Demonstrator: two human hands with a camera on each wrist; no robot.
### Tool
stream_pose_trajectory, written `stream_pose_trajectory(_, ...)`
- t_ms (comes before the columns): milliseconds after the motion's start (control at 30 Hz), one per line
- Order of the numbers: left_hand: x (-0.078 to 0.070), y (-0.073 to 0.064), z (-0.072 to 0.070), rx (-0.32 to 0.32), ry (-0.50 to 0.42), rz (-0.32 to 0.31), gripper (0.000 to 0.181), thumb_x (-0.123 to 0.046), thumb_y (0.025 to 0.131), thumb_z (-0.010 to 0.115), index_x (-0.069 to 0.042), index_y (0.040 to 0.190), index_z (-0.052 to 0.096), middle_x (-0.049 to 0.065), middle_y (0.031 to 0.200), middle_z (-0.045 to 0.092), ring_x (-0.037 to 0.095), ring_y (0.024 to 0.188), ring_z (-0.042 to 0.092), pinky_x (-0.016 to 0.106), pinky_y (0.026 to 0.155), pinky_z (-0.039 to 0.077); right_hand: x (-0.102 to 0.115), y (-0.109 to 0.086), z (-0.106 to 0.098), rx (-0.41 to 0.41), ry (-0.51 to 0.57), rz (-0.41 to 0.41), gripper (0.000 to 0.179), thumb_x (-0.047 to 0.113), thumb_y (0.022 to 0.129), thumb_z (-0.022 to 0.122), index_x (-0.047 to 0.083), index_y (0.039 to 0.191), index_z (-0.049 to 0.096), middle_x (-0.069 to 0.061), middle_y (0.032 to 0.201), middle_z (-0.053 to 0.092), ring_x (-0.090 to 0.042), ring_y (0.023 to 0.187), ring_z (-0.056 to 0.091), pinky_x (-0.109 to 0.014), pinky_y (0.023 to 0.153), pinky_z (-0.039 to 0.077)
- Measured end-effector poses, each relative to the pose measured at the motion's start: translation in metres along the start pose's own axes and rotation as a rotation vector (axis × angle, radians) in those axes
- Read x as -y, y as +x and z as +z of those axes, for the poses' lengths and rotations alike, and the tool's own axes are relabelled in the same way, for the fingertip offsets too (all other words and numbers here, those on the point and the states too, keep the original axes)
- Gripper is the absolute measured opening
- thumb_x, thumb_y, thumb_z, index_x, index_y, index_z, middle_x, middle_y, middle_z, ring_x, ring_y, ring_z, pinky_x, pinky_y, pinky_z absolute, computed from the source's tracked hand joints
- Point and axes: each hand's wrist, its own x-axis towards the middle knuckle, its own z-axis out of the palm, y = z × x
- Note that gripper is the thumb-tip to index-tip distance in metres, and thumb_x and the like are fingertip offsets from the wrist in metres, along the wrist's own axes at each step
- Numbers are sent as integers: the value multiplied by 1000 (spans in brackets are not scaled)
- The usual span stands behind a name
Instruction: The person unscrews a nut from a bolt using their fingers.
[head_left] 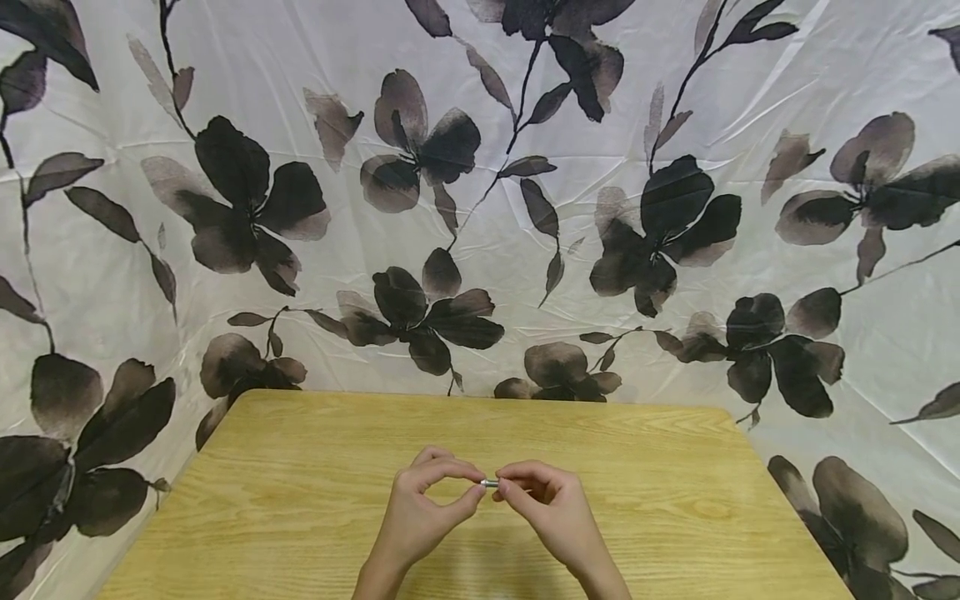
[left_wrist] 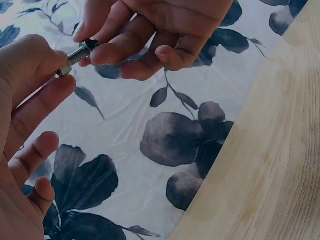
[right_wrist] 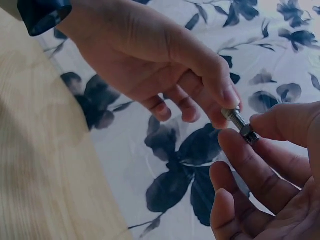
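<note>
Above the wooden table, a small silver bolt (head_left: 490,483) is held between two hands. My left hand (head_left: 423,500) pinches the bolt's head end between thumb and index finger; its other fingers are loosely bent, as the left wrist view shows. At the other end, a dark nut (right_wrist: 246,131) sits around the thread, and a short bit of thread sticks out past it. My right hand (head_left: 551,504) pinches this nut end with thumb and fingers. Bare thread (left_wrist: 77,55) shows between the two hands.
The light wooden table (head_left: 315,450) has rounded far corners and lies below both hands. Behind it and along its sides hangs a white cloth (head_left: 525,250) with dark flower prints. A dark wrist device (right_wrist: 47,15) is on the left wrist.
</note>
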Motion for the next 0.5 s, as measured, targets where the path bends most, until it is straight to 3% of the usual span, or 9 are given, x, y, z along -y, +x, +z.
stream_pose_trajectory(300, 0, -1, 0, -11, 5, 0, 20, -3, 82, 85, -16, 97, 81, 3, 89, 74, 14, 90, 62, 29, 84, 53, -1, 0, 1, -1, -31, -56, 18, 13, 97, 73, 3, 111, 73, -19, 109, 72, -12, 96, 70, -30, 79, 59)
stream_pose_trajectory(500, -1, -2, -1, 5, 16, -34, 18, -6, 84, 84, -20, 96, 81, 1, 90, 75, 13, 91, 62, 31, 84, 53, -3, -1, 2, 3, -19, -88, 17, 9, 96, 72, 2, 111, 72, -20, 112, 70, -16, 100, 69, -30, 79, 59)
